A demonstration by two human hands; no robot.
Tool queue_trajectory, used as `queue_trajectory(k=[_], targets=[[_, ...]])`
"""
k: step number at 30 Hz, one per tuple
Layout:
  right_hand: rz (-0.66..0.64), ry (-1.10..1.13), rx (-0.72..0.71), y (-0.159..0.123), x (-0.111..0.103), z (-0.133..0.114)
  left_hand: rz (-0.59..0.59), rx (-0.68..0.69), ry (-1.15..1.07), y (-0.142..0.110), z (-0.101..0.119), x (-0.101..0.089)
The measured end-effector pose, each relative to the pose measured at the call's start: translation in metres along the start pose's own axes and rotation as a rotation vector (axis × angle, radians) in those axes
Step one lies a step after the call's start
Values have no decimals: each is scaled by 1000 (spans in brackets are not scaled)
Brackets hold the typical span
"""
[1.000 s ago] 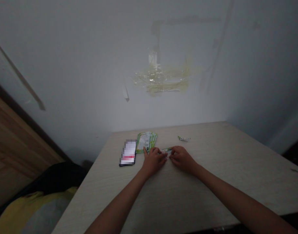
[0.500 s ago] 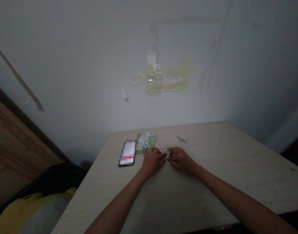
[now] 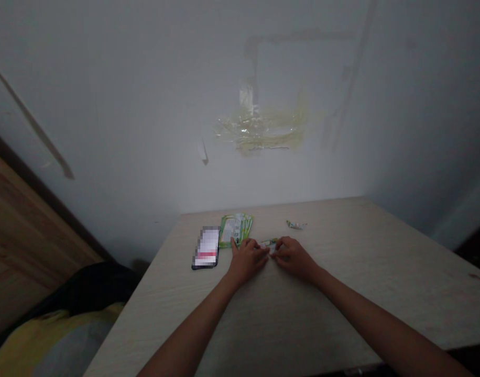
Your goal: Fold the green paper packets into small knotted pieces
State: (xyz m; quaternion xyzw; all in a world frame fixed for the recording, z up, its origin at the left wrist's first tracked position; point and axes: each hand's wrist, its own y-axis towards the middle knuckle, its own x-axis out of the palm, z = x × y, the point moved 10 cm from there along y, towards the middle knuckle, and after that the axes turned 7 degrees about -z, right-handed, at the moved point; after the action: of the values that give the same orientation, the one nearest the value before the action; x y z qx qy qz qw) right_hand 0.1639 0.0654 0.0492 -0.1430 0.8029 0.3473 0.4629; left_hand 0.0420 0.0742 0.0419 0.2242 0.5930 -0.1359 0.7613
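The left hand [image 3: 248, 260] and the right hand [image 3: 295, 258] have their fingers closed on a small green-white piece [image 3: 270, 243], low over the table [image 3: 322, 324]. If both fingers pull unevenly, it may tear. The left hand is beside the green packets [image 3: 232, 230], so a sideways slip could push them into the phone [image 3: 207, 248], at left.

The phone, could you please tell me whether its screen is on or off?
On; the phone shows a bright screen with a red band.
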Motion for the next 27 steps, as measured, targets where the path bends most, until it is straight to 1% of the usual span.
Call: queue_trajectory(k=[10, 14, 19, 27], targets=[[44, -136, 75, 2, -3, 7, -5, -2, 12, 0, 1, -1], [37, -192, 119, 5, -4, 16, -15, -6, 2, 1, 0, 0], [30, -246, 186, 9, -8, 29, 15, 18, 1, 1, 1, -1], [41, -255, 220, 10, -13, 40, -12, -6, -6, 0, 1, -2]])
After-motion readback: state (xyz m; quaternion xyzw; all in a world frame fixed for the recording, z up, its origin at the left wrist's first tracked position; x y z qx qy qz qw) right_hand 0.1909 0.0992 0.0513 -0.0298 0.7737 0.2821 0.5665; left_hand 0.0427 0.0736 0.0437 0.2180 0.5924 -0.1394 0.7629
